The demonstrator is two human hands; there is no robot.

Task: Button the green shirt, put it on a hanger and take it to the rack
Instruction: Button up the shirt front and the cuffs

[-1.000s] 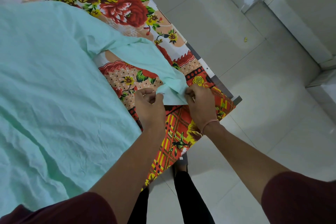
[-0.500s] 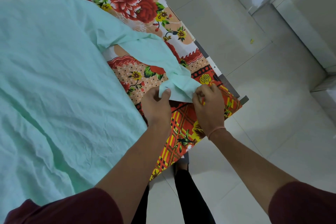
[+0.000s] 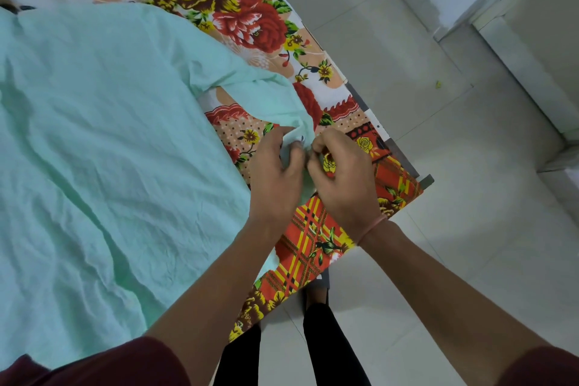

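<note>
Fabric of the green shirt (image 3: 103,141) covers most of the floral bedsheet (image 3: 316,244), its sleeve (image 3: 266,97) trailing toward the bed's corner. Buttoning looks to be the step in hand, at the cuff (image 3: 293,142); next the button, hidden here, must go through its hole. Both arms reach forward, wrists close. The left hand (image 3: 277,175) and right hand (image 3: 343,178) pinch the cuff between curled fingertips.

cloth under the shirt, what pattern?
Floral cloth: red and yellow roses on white, turning to red-yellow plaid at the near corner. Head view.
</note>
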